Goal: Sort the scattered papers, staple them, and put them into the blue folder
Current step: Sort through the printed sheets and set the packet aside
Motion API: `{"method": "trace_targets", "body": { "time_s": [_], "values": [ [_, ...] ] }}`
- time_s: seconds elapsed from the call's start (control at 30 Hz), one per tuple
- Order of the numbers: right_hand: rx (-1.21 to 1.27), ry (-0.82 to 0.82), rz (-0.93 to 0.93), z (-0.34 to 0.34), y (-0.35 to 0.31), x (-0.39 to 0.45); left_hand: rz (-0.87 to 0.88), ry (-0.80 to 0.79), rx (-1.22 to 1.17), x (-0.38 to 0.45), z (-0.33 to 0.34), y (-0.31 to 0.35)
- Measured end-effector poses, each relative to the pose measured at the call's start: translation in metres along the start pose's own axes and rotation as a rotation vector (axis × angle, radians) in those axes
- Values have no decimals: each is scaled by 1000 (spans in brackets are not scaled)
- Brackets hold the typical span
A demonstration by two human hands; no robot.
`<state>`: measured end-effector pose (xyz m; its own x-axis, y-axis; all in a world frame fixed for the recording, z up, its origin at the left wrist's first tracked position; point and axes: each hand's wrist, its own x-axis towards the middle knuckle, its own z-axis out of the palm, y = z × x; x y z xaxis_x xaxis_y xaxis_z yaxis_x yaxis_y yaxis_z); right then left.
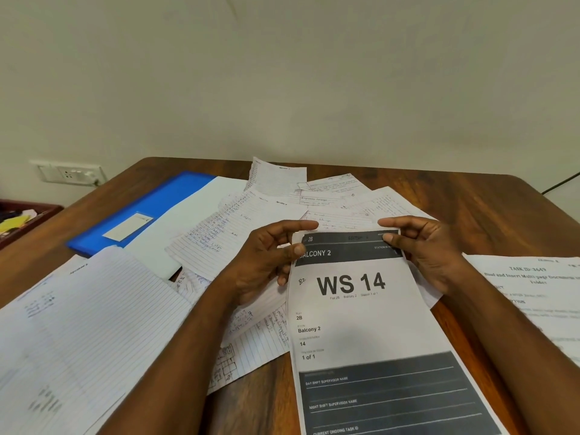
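Note:
Both hands hold a printed sheet (pixel 361 321) headed "WS 14" by its top corners. My left hand (pixel 266 262) pinches the top left corner and my right hand (pixel 430 249) pinches the top right. Several handwritten lined papers (pixel 219 227) lie scattered across the wooden table (pixel 489 208) behind and under the sheet. A blue folder (pixel 147 211) with a white label lies at the back left, partly under a blank white sheet (pixel 194 215). No stapler is in view.
A large lined sheet (pixel 81 324) covers the near left of the table. A printed task sheet (pixel 533 296) lies at the right edge. A dark tray (pixel 22 221) with yellow items stands off the table's left side, below a wall socket (pixel 70 174).

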<state>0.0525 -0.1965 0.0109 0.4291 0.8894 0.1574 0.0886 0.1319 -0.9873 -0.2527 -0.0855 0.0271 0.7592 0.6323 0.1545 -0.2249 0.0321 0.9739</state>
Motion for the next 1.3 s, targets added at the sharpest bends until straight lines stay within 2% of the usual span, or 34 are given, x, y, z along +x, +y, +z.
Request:
{"method": "trace_targets", "body": {
  "time_s": [0.37,0.5,0.9,1.13,1.3],
  "values": [
    [147,17,98,6,-3,-5,-34,70,22,6,-6,-8],
    [120,48,95,4,0,-3,-27,112,34,9,-9,-12],
    [139,90,74,6,-3,-6,-37,420,69,17,-20,-17],
    [142,119,61,5,-1,-5,-151,396,92,14,-19,-16],
    [145,139,52,6,-4,-6,-148,440,95,16,-18,-18]
  ]
}}
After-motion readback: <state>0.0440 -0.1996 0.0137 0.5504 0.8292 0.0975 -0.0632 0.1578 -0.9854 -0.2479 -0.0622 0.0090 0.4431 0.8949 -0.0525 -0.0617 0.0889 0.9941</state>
